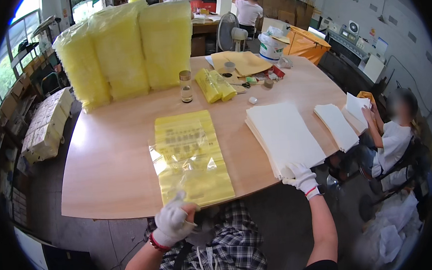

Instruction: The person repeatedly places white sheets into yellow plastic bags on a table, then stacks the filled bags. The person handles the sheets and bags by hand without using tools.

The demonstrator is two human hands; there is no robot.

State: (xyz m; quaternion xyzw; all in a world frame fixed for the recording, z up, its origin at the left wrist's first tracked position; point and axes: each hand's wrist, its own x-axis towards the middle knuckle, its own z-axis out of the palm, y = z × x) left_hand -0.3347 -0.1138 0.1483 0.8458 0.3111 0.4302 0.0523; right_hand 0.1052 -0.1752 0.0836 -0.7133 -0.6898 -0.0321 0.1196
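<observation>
A flat stack of yellow printed plastic bags (pixel 190 156) lies in front of me near the table's edge, its surface creased and shiny. My left hand (pixel 173 223), in a white glove with some bare fingertips, is by the bags' near left corner. Its fingers are curled, one raised; whatever they grip cannot be made out. To the right sits a slightly fanned stack of white paper sheets (pixel 288 135). My right hand (pixel 302 179), also gloved, is closed at the near corner of that stack, thumb and fingers pinching the paper there.
Tall bundles of wrapped yellow plastic (pixel 119 52) stand at the back left. A clear cylinder (pixel 186 87), folded yellow bags (pixel 215 84), scissors (pixel 245 84) and a white bucket (pixel 271 47) are farther back. At right, a seated person (pixel 396 134) handles paper beside a smaller white stack (pixel 336 126).
</observation>
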